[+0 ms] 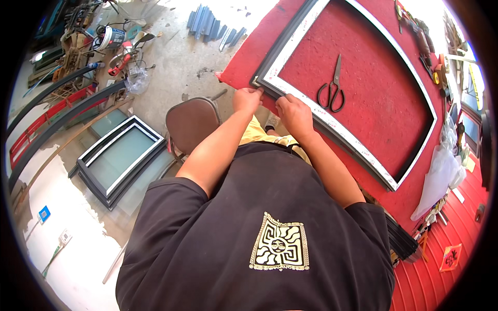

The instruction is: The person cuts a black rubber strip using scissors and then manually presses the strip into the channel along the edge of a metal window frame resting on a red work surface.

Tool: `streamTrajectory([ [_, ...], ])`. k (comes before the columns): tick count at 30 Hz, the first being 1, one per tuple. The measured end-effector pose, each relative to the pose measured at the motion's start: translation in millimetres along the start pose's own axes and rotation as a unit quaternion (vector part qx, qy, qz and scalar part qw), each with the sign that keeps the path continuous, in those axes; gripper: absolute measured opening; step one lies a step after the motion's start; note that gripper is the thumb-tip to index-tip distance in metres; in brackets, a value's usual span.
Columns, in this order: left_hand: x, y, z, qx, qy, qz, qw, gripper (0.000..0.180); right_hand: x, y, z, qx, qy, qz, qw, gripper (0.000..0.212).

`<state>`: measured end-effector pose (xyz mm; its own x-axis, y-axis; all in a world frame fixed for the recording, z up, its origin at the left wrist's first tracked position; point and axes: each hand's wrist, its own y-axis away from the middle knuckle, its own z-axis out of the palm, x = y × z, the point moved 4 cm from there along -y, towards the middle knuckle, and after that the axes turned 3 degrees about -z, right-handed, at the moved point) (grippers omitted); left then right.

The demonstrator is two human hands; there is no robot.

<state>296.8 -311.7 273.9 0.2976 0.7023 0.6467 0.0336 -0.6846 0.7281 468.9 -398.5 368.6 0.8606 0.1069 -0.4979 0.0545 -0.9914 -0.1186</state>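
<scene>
A window frame (342, 126) with white film on its face and dark outer edges lies on a red-covered table (358, 67). One side of it is curved. My left hand (248, 100) is closed at the frame's near left corner, fingertips pinching its dark edge. Just to the right, my right hand (294, 115) is also closed, its curled fingers gripping the same near side. Whether a thin black strip lies between the fingers is too small to tell. Black-handled scissors (332, 89) rest, blades slightly parted, on the red cloth inside the frame.
A brown stool (193, 124) stands left of my legs. Further left, framed glass panes (122, 158) lie low down. Grey profile offcuts (207, 23) are on the floor at the back. Hand tools (421, 41) and a plastic bag (440, 173) line the table's right edge.
</scene>
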Motion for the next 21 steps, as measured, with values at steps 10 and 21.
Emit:
streamTrajectory([
  [10, -14, 3, 14, -0.009, 0.022, -0.007, 1.000, 0.032, 5, -2, 4, -0.002, 0.009, 0.001, 1.000, 0.009],
  [21, -20, 5, 16, -0.004, 0.015, 0.000, 1.000, 0.032, 5, 1, 3, -0.002, 0.005, -0.012, 1.000, 0.007],
])
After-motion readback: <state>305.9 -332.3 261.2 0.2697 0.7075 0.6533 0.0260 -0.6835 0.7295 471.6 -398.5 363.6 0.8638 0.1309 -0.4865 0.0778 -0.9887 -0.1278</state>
